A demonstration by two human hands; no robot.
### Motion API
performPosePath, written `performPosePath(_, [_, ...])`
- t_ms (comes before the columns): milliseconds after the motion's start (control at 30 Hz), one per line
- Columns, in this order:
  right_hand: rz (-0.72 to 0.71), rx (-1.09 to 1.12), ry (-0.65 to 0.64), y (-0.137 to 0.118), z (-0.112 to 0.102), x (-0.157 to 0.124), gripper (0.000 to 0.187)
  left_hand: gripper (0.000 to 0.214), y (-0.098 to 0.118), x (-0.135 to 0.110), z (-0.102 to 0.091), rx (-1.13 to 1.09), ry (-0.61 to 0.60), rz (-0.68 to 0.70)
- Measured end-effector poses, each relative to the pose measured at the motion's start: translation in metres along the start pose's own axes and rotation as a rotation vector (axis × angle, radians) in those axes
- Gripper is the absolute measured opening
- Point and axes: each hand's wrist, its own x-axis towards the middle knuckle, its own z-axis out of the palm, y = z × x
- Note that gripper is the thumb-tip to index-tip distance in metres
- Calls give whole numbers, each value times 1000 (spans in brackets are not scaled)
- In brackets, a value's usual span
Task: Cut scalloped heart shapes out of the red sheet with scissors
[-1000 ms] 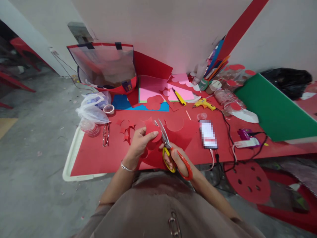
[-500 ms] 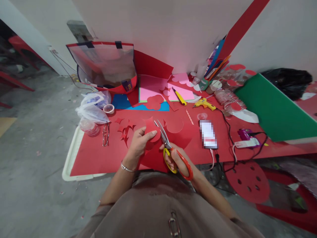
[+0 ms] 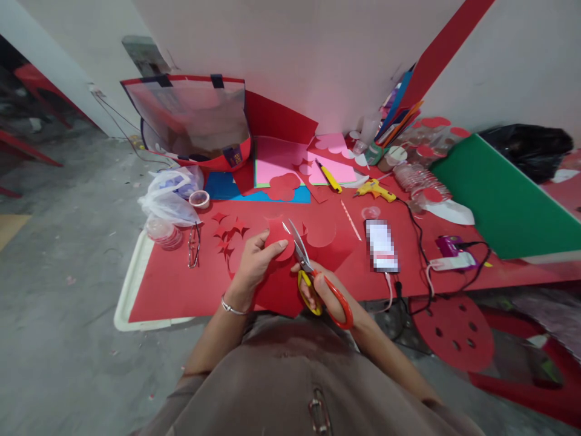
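Observation:
My left hand (image 3: pixel 254 263) pinches a sheet of red paper (image 3: pixel 278 284), thumb pressed on a rounded part of it near the top. My right hand (image 3: pixel 324 290) grips scissors (image 3: pixel 308 272) with orange and yellow handles. Their blades point up and away, slightly parted, right beside the rounded paper edge. Both hands hover just above the near edge of a red-covered table (image 3: pixel 172 290). Small red paper scraps (image 3: pixel 227 239) lie left of my left hand. A red paper circle (image 3: pixel 320 230) lies flat behind the scissors.
Glasses (image 3: pixel 193 245), a tape roll (image 3: pixel 199 199) and a plastic bag (image 3: pixel 170 197) sit at the left. A phone (image 3: pixel 381 245), yellow glue gun (image 3: pixel 374 191), yellow knife (image 3: pixel 329 177), pink sheets (image 3: pixel 276 158) and cables lie behind and right. A green board (image 3: pixel 499 200) leans at the right, a red stool (image 3: pixel 454 333) below.
The red sheet has turned a little in my left hand, its lower part swinging left. The scissors stay in nearly the same place with their blades by the paper.

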Motion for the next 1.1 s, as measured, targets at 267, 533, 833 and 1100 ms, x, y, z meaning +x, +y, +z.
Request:
performPosePath(267, [-17,-35,7,0,-1,-1,60,28,0,2,-1,0,-1,16])
performPosePath(533, [-6,-37,29,-5,2,0,62,29,-1,2,-1,20,-5,21])
performPosePath(833, [15,-22,48,-11,3,0,62,31,-3,3,-2,3,0,18])
performPosePath(1100, [34,-12,52,-11,4,1,65,30,-3,4,-6,-12,6,30])
